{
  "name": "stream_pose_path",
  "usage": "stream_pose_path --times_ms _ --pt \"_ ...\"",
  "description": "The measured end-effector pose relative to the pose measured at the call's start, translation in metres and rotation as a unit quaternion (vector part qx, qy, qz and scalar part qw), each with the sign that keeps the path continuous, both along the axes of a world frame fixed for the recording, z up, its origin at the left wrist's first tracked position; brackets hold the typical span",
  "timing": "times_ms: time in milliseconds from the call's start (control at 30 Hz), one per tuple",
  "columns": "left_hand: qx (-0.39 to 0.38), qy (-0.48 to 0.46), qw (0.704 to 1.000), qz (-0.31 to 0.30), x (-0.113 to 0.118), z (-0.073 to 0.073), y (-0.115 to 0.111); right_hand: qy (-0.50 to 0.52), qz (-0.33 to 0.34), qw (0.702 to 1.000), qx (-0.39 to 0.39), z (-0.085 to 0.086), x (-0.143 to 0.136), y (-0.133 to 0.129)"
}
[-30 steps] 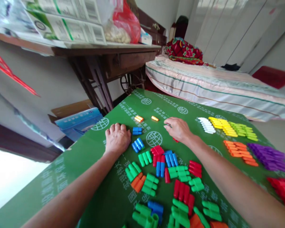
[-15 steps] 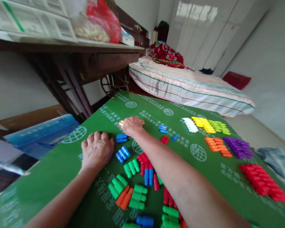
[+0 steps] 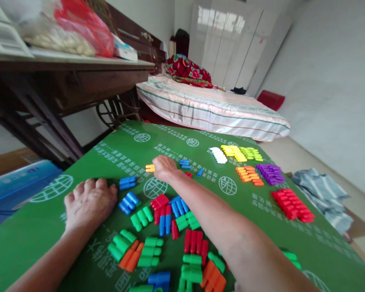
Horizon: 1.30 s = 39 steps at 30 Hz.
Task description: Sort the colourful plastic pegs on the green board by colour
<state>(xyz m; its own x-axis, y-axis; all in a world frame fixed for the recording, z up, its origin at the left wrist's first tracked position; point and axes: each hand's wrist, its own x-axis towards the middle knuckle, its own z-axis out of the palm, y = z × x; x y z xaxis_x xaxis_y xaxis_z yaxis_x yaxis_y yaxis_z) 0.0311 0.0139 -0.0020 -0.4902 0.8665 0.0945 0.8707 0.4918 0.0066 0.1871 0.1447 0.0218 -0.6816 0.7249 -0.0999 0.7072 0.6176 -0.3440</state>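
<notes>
My left hand (image 3: 89,201) rests palm down on the green board (image 3: 109,154), fingers spread, with blue pieces (image 3: 127,183) just to its right. Farther out, my right hand (image 3: 164,167) is curled, its fingers pointing down and largely hidden; whether it holds anything cannot be seen. Light orange pieces (image 3: 150,168) lie against its left side. Green pieces (image 3: 141,218), red pieces (image 3: 194,241) and dark orange pieces (image 3: 131,255) are scattered nearer me. A small blue group (image 3: 185,164) sits right of my right hand.
Grouped rows of white (image 3: 218,155), yellow (image 3: 233,153), lime, orange, purple (image 3: 270,174) and red pieces (image 3: 293,205) stand at the board's right. A wooden table (image 3: 109,77) with bags is at the left; a bed (image 3: 213,107) lies beyond the board.
The camera view has turned to the right. My right hand has moved right off the light orange pieces, showing more of them. My left hand stays flat on the board.
</notes>
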Motion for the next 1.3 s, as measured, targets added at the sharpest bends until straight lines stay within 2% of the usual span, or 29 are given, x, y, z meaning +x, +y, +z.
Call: stream_pose_path --times_ms 100,267,367,467,567,667,767,867,933,1033,1233,1300 --pt "-0.012 -0.009 1.000 0.001 0.001 0.002 0.001 -0.008 -0.014 1.000 0.026 0.005 0.007 -0.009" --pt "-0.018 -0.017 1.000 0.008 0.003 0.006 0.001 -0.005 0.013 0.998 0.053 0.018 0.028 -0.024" --pt "-0.002 -0.025 1.000 0.002 0.004 0.006 0.000 0.018 0.027 0.997 0.073 0.023 0.058 -0.031" --pt "0.009 -0.030 1.000 -0.005 0.005 0.005 -0.002 0.037 -0.001 0.997 0.060 0.023 0.102 -0.035" --pt "0.008 -0.027 1.000 -0.006 0.005 0.004 -0.003 0.027 -0.052 0.998 0.000 0.017 0.151 -0.038" --pt "0.007 -0.022 1.000 -0.002 0.006 0.002 -0.001 0.008 -0.097 0.992 -0.084 0.005 0.188 -0.041" --pt "0.006 -0.015 1.000 0.005 0.005 -0.001 0.001 0.002 -0.121 0.983 -0.138 -0.010 0.207 -0.044" --pt "0.004 -0.013 1.000 0.005 0.004 -0.002 0.002 0.031 -0.143 0.978 -0.147 -0.023 0.218 -0.047" --pt "0.003 -0.013 1.000 0.004 0.003 -0.003 0.001 0.051 -0.159 0.978 -0.127 -0.029 0.225 -0.049" --pt "-0.003 -0.014 1.000 0.004 0.002 -0.001 0.001 0.036 -0.151 0.987 -0.036 -0.031 0.239 -0.054" --pt "-0.014 -0.026 0.999 0.013 0.004 0.003 0.003 -0.028 -0.046 0.994 0.092 -0.025 0.265 -0.072" --pt "-0.017 -0.030 0.999 0.015 0.004 0.004 0.004 -0.051 -0.047 0.991 0.116 -0.025 0.273 -0.075"
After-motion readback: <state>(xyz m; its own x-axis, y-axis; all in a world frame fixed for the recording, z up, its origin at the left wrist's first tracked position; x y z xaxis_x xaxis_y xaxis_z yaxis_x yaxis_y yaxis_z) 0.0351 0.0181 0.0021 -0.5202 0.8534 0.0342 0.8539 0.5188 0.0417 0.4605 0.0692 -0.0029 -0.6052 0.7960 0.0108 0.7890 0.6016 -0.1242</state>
